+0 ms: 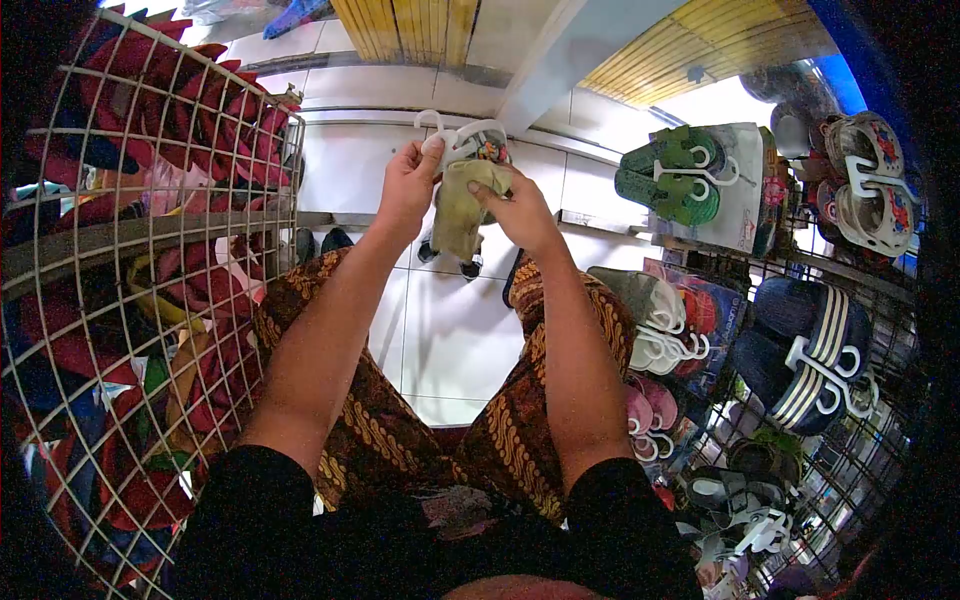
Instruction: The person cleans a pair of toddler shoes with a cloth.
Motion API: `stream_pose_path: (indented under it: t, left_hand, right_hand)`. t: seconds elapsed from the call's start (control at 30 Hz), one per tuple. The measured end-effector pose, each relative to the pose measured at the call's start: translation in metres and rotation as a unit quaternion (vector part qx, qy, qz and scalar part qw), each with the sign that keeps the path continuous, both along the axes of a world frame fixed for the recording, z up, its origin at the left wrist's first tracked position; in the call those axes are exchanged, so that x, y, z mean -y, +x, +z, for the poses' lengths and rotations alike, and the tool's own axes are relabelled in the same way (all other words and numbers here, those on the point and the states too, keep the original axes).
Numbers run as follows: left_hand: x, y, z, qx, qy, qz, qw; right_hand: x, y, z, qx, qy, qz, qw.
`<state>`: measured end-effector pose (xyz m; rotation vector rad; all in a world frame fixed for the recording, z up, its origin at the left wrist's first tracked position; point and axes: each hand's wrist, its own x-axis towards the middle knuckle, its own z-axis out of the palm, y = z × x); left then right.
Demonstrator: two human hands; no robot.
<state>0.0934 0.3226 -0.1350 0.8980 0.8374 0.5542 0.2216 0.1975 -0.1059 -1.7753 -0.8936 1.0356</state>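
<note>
My left hand (pixel 408 188) is closed on a white plastic shoe hanger (pixel 428 122), its hook sticking up above the fingers. From the hanger hangs a pale clog (pixel 484 132) with a colourful patterned part, partly covered. My right hand (pixel 518 212) grips an olive-khaki cloth (pixel 460 222) with the thumb on top, and the cloth lies against the clog. Its lower end droops over the floor. How far the cloth wraps around the clog cannot be seen.
To the left stands a wire-grid basket (pixel 150 215) filled with red and dark items. Hung on the right-hand rack are green sandals (pixel 672 178), navy striped slides (pixel 815 340) and patterned clogs (pixel 870 180). White floor tiles (pixel 455 335) show between my knees.
</note>
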Motion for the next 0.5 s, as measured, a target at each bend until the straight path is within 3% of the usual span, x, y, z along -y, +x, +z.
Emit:
stream_pose_path:
  t: [0.1, 0.2, 0.27, 0.37, 0.4, 0.5]
  left_hand:
    - [-0.005, -0.001, 0.002, -0.031, 0.123, -0.025, 0.992]
    - [-0.004, -0.001, 0.019, -0.088, 0.265, -0.038, 0.959]
    - [-0.009, -0.003, 0.016, -0.116, 0.369, -0.066, 0.92]
    - [-0.016, -0.003, 0.021, -0.163, 0.54, -0.087, 0.821]
    - [-0.016, -0.003, 0.023, -0.179, 0.543, -0.096, 0.815]
    - [-0.012, 0.001, 0.027, -0.126, 0.38, -0.106, 0.91]
  right_hand:
    - [-0.002, 0.0, -0.003, -0.086, -0.01, -0.055, 0.995]
    - [-0.005, 0.001, -0.009, -0.095, 0.029, -0.075, 0.992]
    - [-0.004, 0.002, -0.011, -0.124, 0.036, -0.104, 0.986]
    - [-0.005, 0.009, -0.008, -0.222, 0.037, -0.145, 0.963]
    - [-0.006, 0.01, -0.008, -0.265, 0.034, -0.158, 0.951]
    - [-0.01, 0.011, -0.01, -0.323, 0.087, -0.18, 0.925]
